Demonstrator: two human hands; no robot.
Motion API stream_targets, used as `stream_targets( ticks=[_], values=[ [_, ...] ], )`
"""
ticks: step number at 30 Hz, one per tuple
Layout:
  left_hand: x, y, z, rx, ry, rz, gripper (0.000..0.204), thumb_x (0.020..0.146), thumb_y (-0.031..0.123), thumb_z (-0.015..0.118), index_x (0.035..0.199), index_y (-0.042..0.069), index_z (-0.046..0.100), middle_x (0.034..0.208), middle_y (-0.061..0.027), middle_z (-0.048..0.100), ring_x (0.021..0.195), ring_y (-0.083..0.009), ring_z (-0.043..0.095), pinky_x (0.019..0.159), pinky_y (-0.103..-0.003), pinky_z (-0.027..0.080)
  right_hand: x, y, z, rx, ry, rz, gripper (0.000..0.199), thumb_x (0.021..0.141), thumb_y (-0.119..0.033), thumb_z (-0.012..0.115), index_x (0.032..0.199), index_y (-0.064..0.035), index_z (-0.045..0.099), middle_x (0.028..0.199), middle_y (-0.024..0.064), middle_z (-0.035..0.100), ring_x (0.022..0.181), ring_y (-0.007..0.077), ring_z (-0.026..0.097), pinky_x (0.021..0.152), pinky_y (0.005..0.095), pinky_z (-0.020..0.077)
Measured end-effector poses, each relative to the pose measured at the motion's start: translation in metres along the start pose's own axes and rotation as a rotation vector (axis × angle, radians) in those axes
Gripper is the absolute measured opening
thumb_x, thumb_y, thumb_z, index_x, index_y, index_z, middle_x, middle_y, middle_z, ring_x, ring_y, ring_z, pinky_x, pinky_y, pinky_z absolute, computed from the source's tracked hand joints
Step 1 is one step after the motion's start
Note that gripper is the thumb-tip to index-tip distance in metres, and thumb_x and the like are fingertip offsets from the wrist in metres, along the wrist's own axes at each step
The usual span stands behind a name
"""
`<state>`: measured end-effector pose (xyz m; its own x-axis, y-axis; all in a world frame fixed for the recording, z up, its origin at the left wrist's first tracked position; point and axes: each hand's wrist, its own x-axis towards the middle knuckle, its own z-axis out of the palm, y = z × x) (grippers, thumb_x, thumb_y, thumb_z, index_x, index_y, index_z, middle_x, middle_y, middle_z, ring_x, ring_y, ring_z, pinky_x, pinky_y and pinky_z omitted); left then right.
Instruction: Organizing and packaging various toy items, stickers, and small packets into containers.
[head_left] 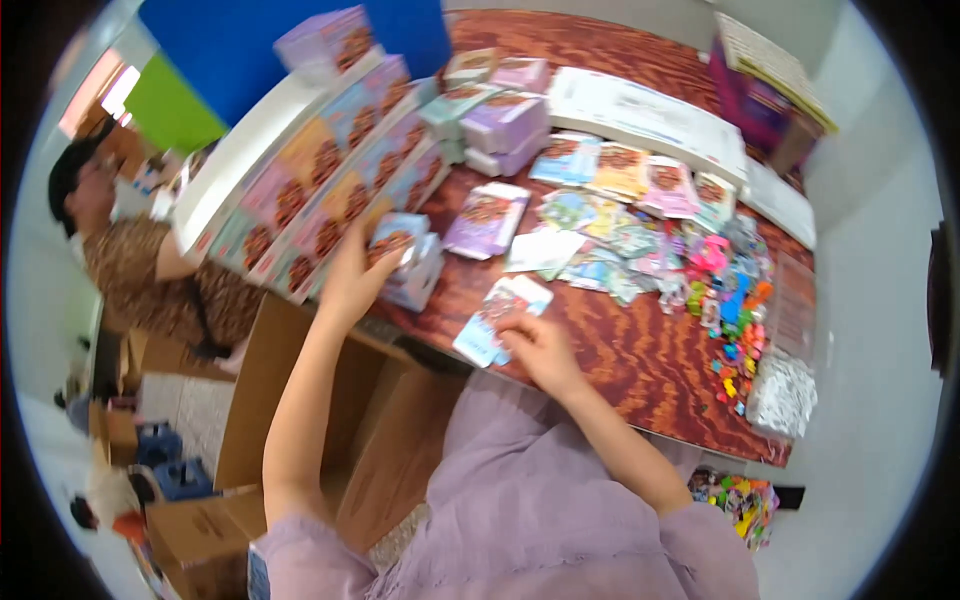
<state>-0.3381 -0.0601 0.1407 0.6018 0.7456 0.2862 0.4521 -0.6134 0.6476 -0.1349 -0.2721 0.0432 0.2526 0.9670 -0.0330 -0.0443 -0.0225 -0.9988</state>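
My left hand [352, 272] reaches to a small stack of light-blue boxes [418, 275] at the table's left edge. Its thumb and fingers are apart, with the thumb against the boxes' near side. My right hand [542, 350] is closed, its fingertips pinching a flat light-blue carton [512, 300] by the front edge of the table. Blur hides the exact grip. Beyond the carton lies a purple box [487, 220], with white paper sheets [545, 250] to its right.
Rows of picture boxes [330, 170] stand at left. Purple boxes [505, 125], coloured packets [615, 168], spread cards [620, 245], and small plastic toys [735, 300] cover the table [640, 360]. At right are a silver bundle [783, 395] and clear tray [795, 300]. An open cardboard box [262, 370] stands below; another person [150, 250] is at left.
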Motion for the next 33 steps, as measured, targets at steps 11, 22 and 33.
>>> stream_targets(
  ticks=[11,22,33],
  values=[
    [-0.106,0.114,0.153,-0.123,-0.244,0.268,0.040,0.083,0.008,0.072,0.119,-0.001,0.059,0.122,-0.0210,0.058,0.113,-0.0391,0.056,0.095,-0.042,0.047,-0.033,-0.065,-0.169,-0.345,0.109,-0.045,0.018,0.093,-0.015,0.063,0.105,-0.0019,0.068,0.089,0.0031,0.069,0.079,0.0096,0.065,0.069,0.0243,0.0517],
    [-0.107,0.132,0.213,0.016,-0.150,0.218,0.067,0.075,0.020,0.078,0.133,-0.001,0.051,0.130,-0.0235,0.052,0.117,-0.0441,0.052,0.098,-0.047,0.044,0.128,-0.179,-0.449,-1.264,0.854,-0.388,0.019,0.085,-0.020,0.060,0.084,-0.0050,0.072,0.083,0.0158,0.069,0.081,0.0364,0.065,0.072,0.0474,0.0503],
    [-0.101,0.092,0.259,0.109,-0.070,0.179,0.060,0.077,0.021,0.078,0.131,0.006,0.058,0.123,-0.0193,0.059,0.113,-0.0382,0.057,0.100,-0.048,0.045,0.265,-0.215,-0.510,-1.536,1.047,-0.290,0.018,0.085,-0.015,0.063,0.099,-0.0139,0.075,0.103,0.0117,0.068,0.106,0.0326,0.060,0.091,0.0453,0.0479]
  ],
)
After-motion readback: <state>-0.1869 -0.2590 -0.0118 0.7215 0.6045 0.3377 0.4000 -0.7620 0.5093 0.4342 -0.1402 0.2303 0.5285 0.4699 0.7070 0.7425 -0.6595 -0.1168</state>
